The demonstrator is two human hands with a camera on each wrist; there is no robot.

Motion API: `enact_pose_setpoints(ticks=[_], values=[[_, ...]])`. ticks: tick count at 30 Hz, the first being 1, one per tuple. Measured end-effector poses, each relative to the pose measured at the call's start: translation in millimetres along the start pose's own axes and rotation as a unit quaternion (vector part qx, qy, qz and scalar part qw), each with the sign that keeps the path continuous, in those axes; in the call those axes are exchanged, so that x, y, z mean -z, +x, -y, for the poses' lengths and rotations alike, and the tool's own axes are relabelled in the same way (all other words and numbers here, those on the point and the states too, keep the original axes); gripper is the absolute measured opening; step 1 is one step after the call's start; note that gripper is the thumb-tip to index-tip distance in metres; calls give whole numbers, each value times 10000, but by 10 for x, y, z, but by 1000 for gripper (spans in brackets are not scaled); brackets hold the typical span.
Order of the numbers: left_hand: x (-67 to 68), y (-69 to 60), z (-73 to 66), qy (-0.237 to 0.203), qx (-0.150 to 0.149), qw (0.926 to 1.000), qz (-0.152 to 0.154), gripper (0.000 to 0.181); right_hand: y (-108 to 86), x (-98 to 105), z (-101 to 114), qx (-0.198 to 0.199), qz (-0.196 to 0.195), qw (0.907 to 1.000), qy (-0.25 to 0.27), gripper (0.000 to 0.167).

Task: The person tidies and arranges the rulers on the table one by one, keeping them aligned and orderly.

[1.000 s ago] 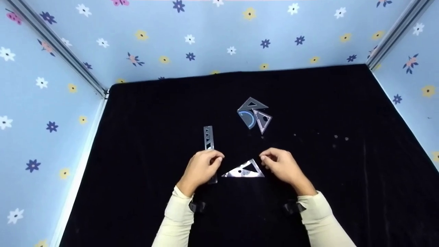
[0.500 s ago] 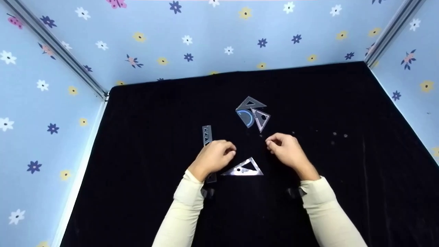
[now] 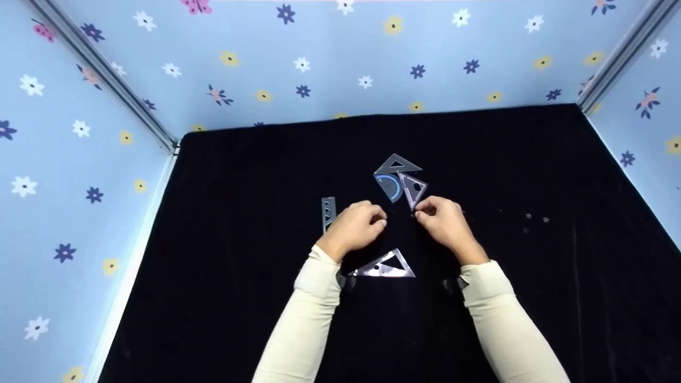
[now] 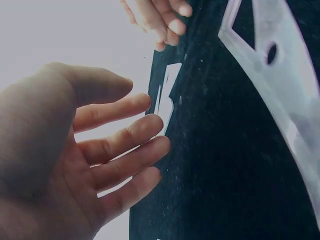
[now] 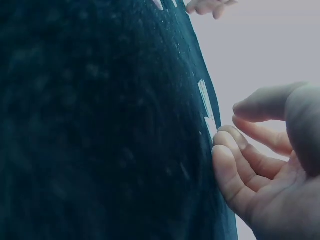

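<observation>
My left hand (image 3: pixel 357 227) hovers over the middle of the black cloth, holding nothing; in the left wrist view its fingers are loosely bent and spread. Partly under that hand and forearm lies a clear ruler (image 3: pixel 329 200) with triangular cutouts. Fingertips of my right hand (image 3: pixel 445 223) are at the lower tip of a pink-edged set square (image 3: pixel 408 192); whether they touch it I cannot tell. Thumb and fingers stand apart in the right wrist view. Beside that piece lie a blue-marked protractor (image 3: pixel 391 186) and a grey set square (image 3: pixel 408 165). A shiny clear set square (image 3: pixel 383 272) lies nearer me.
Black cloth (image 3: pixel 239 213) covers the table. Blue flowered panels (image 3: pixel 330 48) stand at the back and both sides, with metal posts (image 3: pixel 111 77) at the corners. Small pale specks (image 3: pixel 545 219) dot the cloth on the right.
Both hands have moved away from me. My left hand has also shifted right, off the ruler's middle, and my right hand has reached the pink-edged set square. The drawing tools lie as before.
</observation>
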State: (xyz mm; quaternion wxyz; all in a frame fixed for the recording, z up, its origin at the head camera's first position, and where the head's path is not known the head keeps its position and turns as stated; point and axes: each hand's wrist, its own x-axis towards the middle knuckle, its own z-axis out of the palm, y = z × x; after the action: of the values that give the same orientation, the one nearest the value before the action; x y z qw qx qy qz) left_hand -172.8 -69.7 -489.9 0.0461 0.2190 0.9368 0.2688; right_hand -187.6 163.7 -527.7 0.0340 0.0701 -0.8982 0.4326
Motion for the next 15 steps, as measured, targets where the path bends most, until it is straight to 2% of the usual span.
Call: enact_pose_setpoints(ticks=[7,10,15], values=[[-13,102,-50,-107,173,9997,126,22,50,-37,-33,-162,102,9998,32,10],[12,156,-74,-163,126,9997,129,24,75,-26,-31,-272,113,9995,97,13],[36,255,-123,-177,59,9997,142,24,98,6,-57,-590,188,9969,491,16]])
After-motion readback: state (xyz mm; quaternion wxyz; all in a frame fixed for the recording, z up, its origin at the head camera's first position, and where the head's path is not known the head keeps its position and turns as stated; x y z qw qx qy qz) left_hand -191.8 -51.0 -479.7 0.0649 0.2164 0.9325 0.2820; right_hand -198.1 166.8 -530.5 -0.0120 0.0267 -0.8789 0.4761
